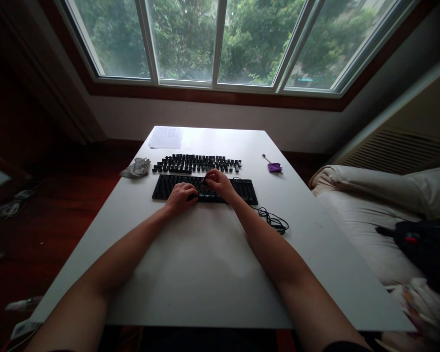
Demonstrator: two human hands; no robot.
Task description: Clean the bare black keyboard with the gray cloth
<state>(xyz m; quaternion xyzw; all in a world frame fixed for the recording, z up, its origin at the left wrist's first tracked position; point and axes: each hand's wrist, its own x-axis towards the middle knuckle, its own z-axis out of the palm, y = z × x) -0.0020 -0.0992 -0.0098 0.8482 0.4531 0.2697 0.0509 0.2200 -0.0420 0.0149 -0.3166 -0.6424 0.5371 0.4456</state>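
A black keyboard (162, 187) lies across the white table, with its keycaps removed over at least part of it. My left hand (183, 195) is curled over its front edge, left of the middle, fingers bent and gripping it. Above the keyboard's middle, my right hand (217, 183) pinches a small dark object (204, 181), too small and shaded to name surely. Just behind the keyboard, loose black keycaps (194, 163) stand in rows laid out like a keyboard. The keyboard's black cable (275, 220) is bundled to the right.
A crumpled grey cloth (136, 168) lies at the table's left edge. Behind it is a sheet of paper (165, 137). A purple item (275, 167) with a thin stick lies at the right. Beyond the table's right edge stands a pale sofa (363, 220); a window is ahead.
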